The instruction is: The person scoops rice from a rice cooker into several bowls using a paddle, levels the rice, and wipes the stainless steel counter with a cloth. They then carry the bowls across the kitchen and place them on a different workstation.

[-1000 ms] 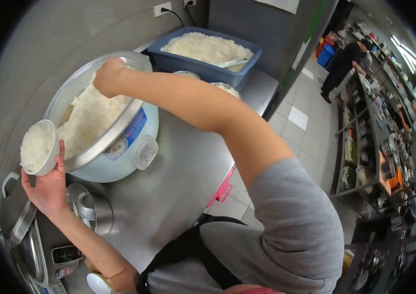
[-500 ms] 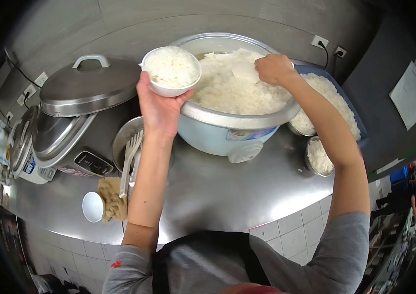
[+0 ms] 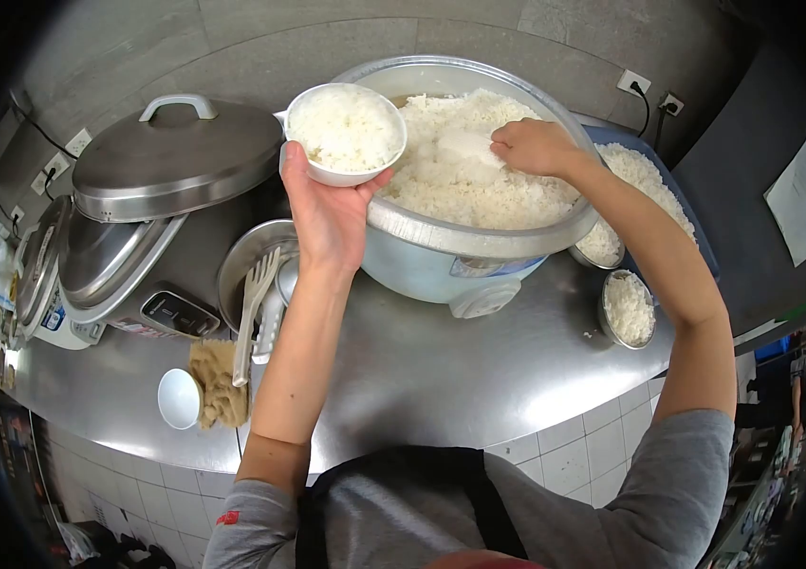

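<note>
A white bowl [image 3: 353, 177] heaped with cooked rice rests in my left hand [image 3: 325, 213], whose fingers curl under and beside it, left of the big rice pot. The large pale blue pot [image 3: 403, 258] with a silver rim stands open, full of white rice [image 3: 517, 203]. Over that rice my right hand [image 3: 534, 148] grips a white rice paddle [image 3: 467, 145]; its blade lies against the rice and its handle is mostly hidden by my fingers.
Right of the pot are a blue tray of rice [image 3: 649, 180] and a metal bowl of rice [image 3: 629, 309]. Leftward stand a dark cooker [image 3: 175, 308], a metal lid [image 3: 175, 161], a metal pot [image 3: 232, 266] with utensils, a brown cloth [image 3: 221, 384] and a small white bowl [image 3: 180, 398].
The filled bowl in my left hand has shifted slightly right. My right hand and the paddle have moved a little, staying over the rice; the view has also shifted slightly.
</note>
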Motion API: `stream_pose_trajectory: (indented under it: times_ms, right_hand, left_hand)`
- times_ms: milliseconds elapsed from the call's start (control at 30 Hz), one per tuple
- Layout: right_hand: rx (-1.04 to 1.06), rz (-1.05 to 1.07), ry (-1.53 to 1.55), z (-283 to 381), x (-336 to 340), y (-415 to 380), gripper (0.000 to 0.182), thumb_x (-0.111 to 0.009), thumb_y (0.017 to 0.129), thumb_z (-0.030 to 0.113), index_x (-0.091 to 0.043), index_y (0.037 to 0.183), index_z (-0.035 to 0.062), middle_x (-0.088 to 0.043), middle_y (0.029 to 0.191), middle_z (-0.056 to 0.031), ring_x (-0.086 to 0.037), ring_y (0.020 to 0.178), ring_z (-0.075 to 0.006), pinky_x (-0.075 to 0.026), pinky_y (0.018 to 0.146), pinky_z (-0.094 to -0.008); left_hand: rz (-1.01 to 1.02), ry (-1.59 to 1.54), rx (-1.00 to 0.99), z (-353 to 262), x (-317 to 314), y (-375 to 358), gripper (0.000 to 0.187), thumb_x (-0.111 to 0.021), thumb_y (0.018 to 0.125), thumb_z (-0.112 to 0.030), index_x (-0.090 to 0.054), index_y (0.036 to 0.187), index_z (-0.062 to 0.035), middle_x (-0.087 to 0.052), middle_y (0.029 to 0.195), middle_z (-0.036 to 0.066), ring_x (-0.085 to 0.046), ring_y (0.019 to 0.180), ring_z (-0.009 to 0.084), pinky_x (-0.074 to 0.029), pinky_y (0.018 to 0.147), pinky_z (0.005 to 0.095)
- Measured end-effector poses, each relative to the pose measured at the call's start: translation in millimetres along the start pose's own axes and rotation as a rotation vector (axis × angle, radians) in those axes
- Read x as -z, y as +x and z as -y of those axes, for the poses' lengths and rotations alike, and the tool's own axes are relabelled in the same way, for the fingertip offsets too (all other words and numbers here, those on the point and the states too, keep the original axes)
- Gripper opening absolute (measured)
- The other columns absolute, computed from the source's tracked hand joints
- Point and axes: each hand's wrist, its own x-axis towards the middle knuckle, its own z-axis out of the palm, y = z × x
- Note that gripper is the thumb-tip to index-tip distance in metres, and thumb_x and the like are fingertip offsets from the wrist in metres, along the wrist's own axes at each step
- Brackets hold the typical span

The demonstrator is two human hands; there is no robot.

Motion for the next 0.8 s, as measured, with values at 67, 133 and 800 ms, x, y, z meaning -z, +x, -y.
stream_pose_trajectory:
  times_ms: [67, 133, 800]
  right_hand:
    - [0.011, 0.027, -0.031, 7, 2, 2, 0.032, -0.041, 0.087, 0.03, -0.064, 0.099, 0.0114, -0.062, 0.105, -0.0101, -0.058, 0.099, -0.0282, -0.045, 0.085, -0.0421]
    - [0.017, 0.041, -0.012, 11, 3, 2, 0.031, -0.041, 0.087, 0.03, -0.064, 0.098, 0.0118, -0.063, 0.104, -0.0095, -0.058, 0.099, -0.028, -0.045, 0.085, -0.0419]
    - [0.091, 0.224, 1.024, -10, -6, 19, 0.018, -0.047, 0.083, 0.019, -0.051, 0.069, 0.0075, -0.036, 0.051, 0.0013, -0.028, 0.041, -0.0083, -0.021, 0.038, -0.0268]
  left_hand:
    - [0.022, 0.021, 0.028, -5, -1, 1, 0.057, -0.038, 0.09, -0.05, -0.037, 0.127, -0.0069, -0.045, 0.126, 0.014, -0.051, 0.11, 0.0278, -0.049, 0.08, 0.0427]
    - [0.046, 0.052, 0.073, -11, -4, 1, 0.057, -0.036, 0.09, -0.051, -0.037, 0.127, -0.0065, -0.045, 0.126, 0.013, -0.049, 0.112, 0.0257, -0.048, 0.083, 0.0418]
    - [0.214, 0.116, 0.363, -67, 16, 32, 0.061, -0.03, 0.091, -0.047, -0.032, 0.132, -0.0019, -0.044, 0.126, 0.024, -0.054, 0.101, 0.0466, -0.057, 0.065, 0.0386]
